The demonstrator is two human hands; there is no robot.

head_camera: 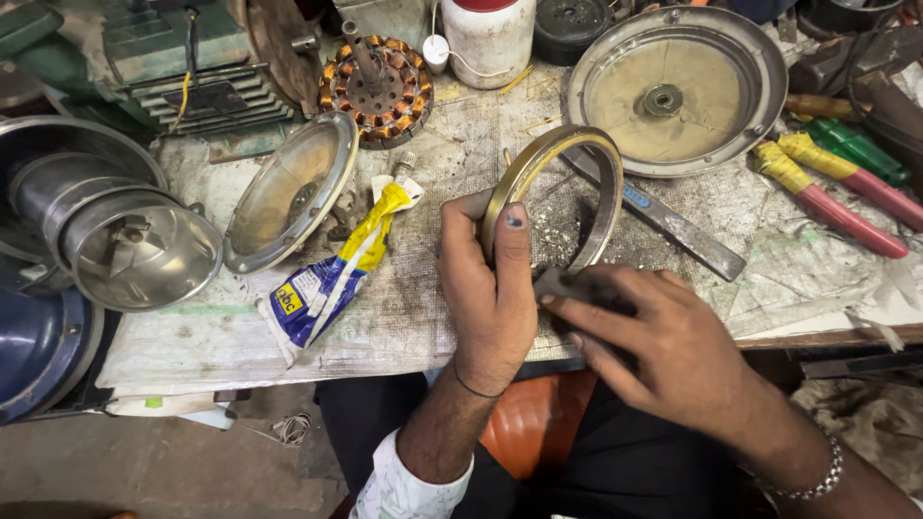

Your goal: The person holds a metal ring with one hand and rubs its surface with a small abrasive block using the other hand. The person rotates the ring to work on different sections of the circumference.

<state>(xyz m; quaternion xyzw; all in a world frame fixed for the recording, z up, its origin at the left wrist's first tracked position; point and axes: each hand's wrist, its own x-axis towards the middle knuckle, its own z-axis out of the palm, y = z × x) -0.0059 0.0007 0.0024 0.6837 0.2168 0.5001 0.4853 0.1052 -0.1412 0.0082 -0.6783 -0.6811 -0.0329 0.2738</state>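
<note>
Both forearms rise from the bottom of the frame toward the table (192,336). Left hand (490,288), at centre, stands a metal ring (553,197) on edge, its fingers clamped on the near rim with the thumb laid up the outer face. Right hand (663,341), lower right of centre, has its fingers closed on a small dark piece (567,284), blurred, that presses against the ring's lower edge; what it is I cannot tell.

The ring rests on only a thin edge, so a harder push from the right hand could likely roll or tip it out of the left hand's hold. If the dark piece skids off the rim, it may strike the left thumb, which lies just beside the contact. A squeezed glue tube (332,274) lies near to the left, a flat file (673,223) just behind the ring, and a shallow round cover (678,86) in the upper right; a tipping ring could knock into these.
</note>
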